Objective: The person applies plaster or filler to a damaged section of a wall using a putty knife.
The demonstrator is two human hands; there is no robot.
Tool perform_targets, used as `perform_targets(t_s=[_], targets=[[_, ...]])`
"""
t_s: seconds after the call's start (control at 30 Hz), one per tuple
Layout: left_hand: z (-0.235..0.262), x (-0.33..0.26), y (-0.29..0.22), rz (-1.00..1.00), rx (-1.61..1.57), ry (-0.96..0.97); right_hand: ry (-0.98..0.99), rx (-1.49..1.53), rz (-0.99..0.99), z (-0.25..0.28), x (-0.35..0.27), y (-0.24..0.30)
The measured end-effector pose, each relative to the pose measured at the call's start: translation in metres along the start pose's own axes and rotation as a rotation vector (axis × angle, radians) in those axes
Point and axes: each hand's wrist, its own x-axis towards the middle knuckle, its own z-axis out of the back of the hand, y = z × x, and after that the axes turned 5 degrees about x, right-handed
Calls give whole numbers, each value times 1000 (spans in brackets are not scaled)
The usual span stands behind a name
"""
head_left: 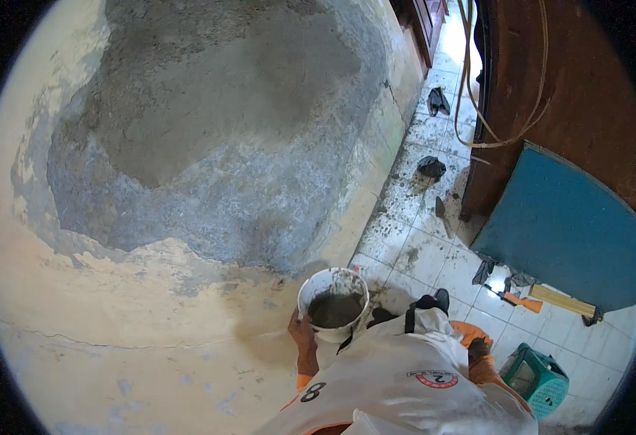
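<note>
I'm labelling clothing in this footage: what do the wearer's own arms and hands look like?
Both arms have orange sleeves. The left sleeve stops short of the left hand, which shows no glove. The right sleeve is orange too; the right hand is too dark for detail.

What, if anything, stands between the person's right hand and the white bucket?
The person's own body does: in this view their white clothing fills the space between the right hand and the white bucket. The left hand holds the bucket's opposite side, out of the way.
</note>
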Motion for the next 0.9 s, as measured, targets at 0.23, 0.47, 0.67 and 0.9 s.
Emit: perform_targets(t_s=[0.23,0.47,0.67,0.9], targets=[[-47,-14,-50,-136,119,65,-266,464,124,11,82,-70],[-88,-16,-115,-335,464,19,-504,1359,387,249,63,-52],[-110,-23,-170,-693,782,12,-604,955,895,537,-93,45],[-124,-28,-224,-790,739,141,-428,-69,1146,575,-127,268]])
